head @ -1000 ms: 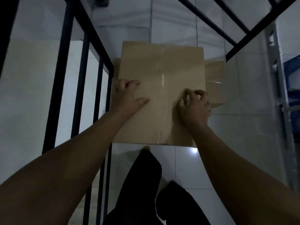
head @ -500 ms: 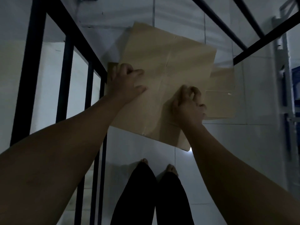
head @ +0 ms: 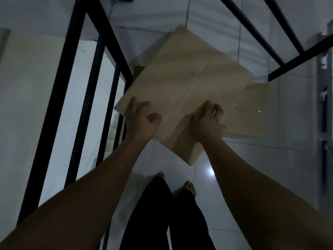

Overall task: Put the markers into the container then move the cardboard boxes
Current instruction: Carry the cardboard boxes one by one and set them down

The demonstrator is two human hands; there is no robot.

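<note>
Two bare forearms reach forward and down from the lower corners of the head view, both nearly straight, and meet on one cardboard box (head: 189,83). The left hand (head: 142,121) grips the box at its near left edge, fingers curled on the top face and thumb bent in beside them. The right hand (head: 207,123) grips the near right edge, knuckles raised and fingers hooked over the side. The box sits turned at an angle between the two grips, its taped seam running away from them and one corner pointing back between the wrists. Just beyond the right hand's fingers, a second cardboard box (head: 248,112) lies partly under the held one. A black metal frame (head: 59,98) stands outside the left wrist.
</note>
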